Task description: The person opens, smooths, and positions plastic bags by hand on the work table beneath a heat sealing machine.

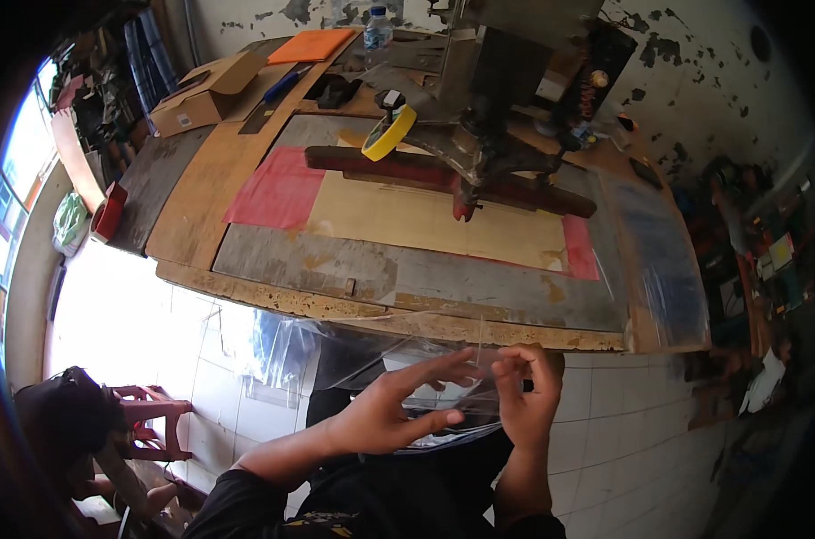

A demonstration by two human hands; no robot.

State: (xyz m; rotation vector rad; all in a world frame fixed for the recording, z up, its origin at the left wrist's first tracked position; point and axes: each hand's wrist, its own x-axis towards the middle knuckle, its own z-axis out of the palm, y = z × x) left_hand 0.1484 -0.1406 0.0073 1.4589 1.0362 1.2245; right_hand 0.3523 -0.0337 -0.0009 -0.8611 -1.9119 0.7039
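Handling clear film seems under way just below the near edge of the counter, left hand wide, right hand curled narrow, its grip unclear, the next move calling for gentle finger control

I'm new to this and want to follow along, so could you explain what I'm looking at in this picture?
There's no robot: it's one wide view from a camera on a person's head. Their bare left hand is open, fingers spread; their right hand has curled fingers and seems to pinch clear plastic film. Beyond is a worktable with a pale yellow sheet and red patches at its ends. A metal machine stands over it, a long bar above the sheet. Farther back are a cardboard box and a bottle. I can't tell the machine's purpose.
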